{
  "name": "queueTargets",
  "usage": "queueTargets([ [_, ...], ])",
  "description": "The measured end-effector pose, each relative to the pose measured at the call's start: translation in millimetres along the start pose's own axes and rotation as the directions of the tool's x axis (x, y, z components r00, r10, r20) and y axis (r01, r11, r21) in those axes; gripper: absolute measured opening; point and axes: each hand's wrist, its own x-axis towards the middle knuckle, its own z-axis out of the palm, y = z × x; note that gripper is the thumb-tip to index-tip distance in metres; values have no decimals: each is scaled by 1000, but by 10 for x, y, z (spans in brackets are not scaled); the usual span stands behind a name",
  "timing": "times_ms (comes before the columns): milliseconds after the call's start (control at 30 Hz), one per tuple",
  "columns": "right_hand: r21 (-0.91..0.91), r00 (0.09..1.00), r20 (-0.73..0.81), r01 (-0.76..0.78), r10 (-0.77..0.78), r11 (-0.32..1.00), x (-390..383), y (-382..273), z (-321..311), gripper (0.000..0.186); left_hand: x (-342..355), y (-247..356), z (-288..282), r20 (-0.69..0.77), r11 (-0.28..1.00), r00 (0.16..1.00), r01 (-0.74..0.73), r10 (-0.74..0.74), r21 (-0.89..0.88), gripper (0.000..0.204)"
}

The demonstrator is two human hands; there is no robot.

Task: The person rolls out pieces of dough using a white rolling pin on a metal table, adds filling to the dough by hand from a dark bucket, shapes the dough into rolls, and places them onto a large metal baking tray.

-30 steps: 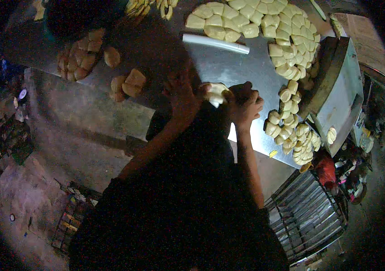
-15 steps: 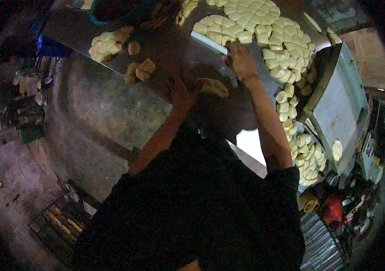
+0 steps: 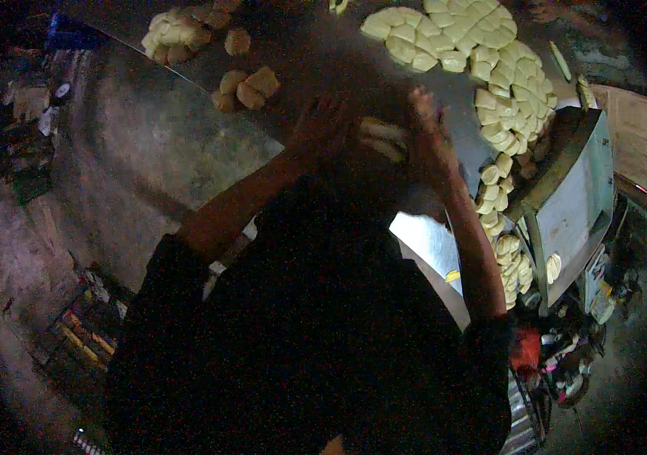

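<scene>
My left hand (image 3: 318, 123) is in shadow on the metal table (image 3: 461, 91), its fingers spread, just left of a pale, elongated dough piece (image 3: 384, 139). My right hand (image 3: 431, 135) is raised at the right side of that piece, blurred; whether it grips anything is hidden. Several rounded dough pieces (image 3: 259, 87) sit near the left edge beside a larger cluster (image 3: 172, 38). Cut, pale dough pieces cover the back right in a broad mat (image 3: 513, 98), and more (image 3: 505, 262) run down the right side past my forearm.
A metal tray (image 3: 570, 193) with a tilted rim stands at the right of the table, a small dough piece (image 3: 554, 268) on it. Past the table's left edge lie a concrete floor (image 3: 149, 152) and clutter (image 3: 31, 152). Below right are a red object (image 3: 526, 349) and a metal rack (image 3: 520, 402).
My right hand has drawn back from the white rod at the back to beside the dough. The rod is no longer visible where it lay. My left hand has risen slightly.
</scene>
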Motion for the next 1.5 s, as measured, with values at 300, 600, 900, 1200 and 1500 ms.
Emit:
queueTargets([
  [300, 17, 710, -511, -555, 485, 831, 1009, 198, 226, 84, 988, -293, -205, -106, 983, 993, 41, -61, -178, 36],
  [600, 422, 933, -16, -320, 360, 848, -119, -494, -558, 53, 867, -411, -199, -55, 831, 894, -435, 444, -347, 52],
  [900, -77, 609, -427, -761, 668, 644, -212, -67, 379, 71, 1558, -93, -208, -105, 832, 839, -543, 533, -114, 33],
  [1200, 51, 627, -443, -696, 641, 716, 2, 391, 530, 82, 1294, -14, 55, -5, 828, 828, -560, 560, 19, 32],
  [1500, 47, 652, -437, -672, 620, 739, 370, -125, 421, 74, 790, 21, -71, -456, 995, 885, 69, -96, -76, 54],
])
